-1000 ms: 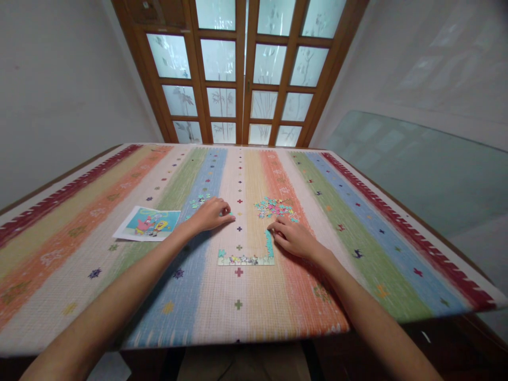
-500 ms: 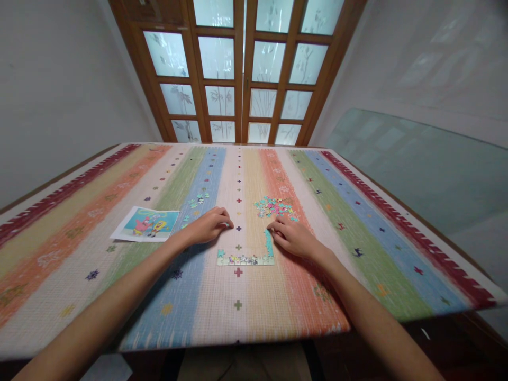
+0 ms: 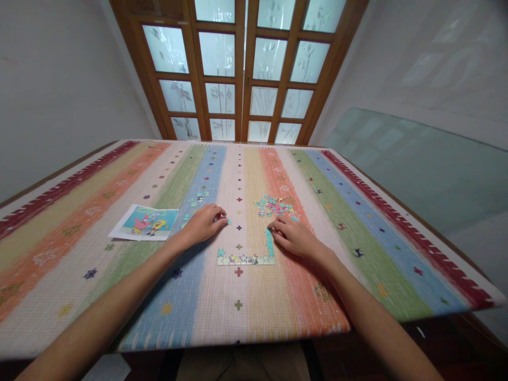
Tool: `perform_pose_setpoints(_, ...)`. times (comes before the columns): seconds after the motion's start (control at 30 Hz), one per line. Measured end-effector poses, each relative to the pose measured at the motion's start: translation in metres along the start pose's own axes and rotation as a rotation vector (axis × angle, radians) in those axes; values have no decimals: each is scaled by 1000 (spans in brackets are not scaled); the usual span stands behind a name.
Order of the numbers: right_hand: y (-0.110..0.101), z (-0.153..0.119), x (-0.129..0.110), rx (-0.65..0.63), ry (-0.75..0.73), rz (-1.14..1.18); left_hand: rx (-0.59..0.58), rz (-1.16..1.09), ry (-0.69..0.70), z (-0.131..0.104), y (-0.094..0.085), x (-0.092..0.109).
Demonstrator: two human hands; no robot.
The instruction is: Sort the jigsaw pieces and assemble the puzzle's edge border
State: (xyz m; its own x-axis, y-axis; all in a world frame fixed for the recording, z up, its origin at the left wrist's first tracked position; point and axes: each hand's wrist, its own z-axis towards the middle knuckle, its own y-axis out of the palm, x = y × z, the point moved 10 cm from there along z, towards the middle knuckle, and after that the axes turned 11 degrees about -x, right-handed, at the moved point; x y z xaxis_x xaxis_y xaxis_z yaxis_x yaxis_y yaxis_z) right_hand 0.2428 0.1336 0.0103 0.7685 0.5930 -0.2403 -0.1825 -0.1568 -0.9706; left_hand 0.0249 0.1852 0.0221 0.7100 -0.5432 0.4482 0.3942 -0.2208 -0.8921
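A small teal jigsaw puzzle piece (image 3: 229,221) shows at the fingertips of my left hand (image 3: 204,222), pinched between thumb and finger. My right hand (image 3: 293,235) has its fingers curled together at the upper end of the joined right column of teal pieces (image 3: 270,243); whatever lies under those fingertips is hidden. That column meets a joined bottom row (image 3: 246,260) of pale pieces with printed figures. Another teal piece (image 3: 221,253) stands at the row's left end. Just beyond my right hand lies a heap of loose puzzle pieces (image 3: 273,205) in teal and pink.
Several loose teal pieces (image 3: 199,199) lie beyond my left hand. Left of it is a printed cartoon picture sheet (image 3: 145,223). A striped cloth (image 3: 238,317) covers the table, whose front edge is close to me. Wooden glazed doors (image 3: 242,79) stand behind.
My left hand has shifted slightly left and turned, bringing the teal piece in its fingertips into view. My right hand stays almost in place at the right column.
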Motion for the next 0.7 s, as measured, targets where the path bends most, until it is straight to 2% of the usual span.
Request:
perform_pose_setpoints(0.2, -1, 0, 0, -1, -1, 0, -27, 26, -39, 6, 5, 2)
perform_pose_setpoints(0.5, 0, 0, -2, -16, 7, -1, -112, -85, -50, 7, 10, 0)
perform_pose_setpoints(0.7, -1, -1, -2, -11, -4, -8, -104, -104, -53, 7, 8, -2)
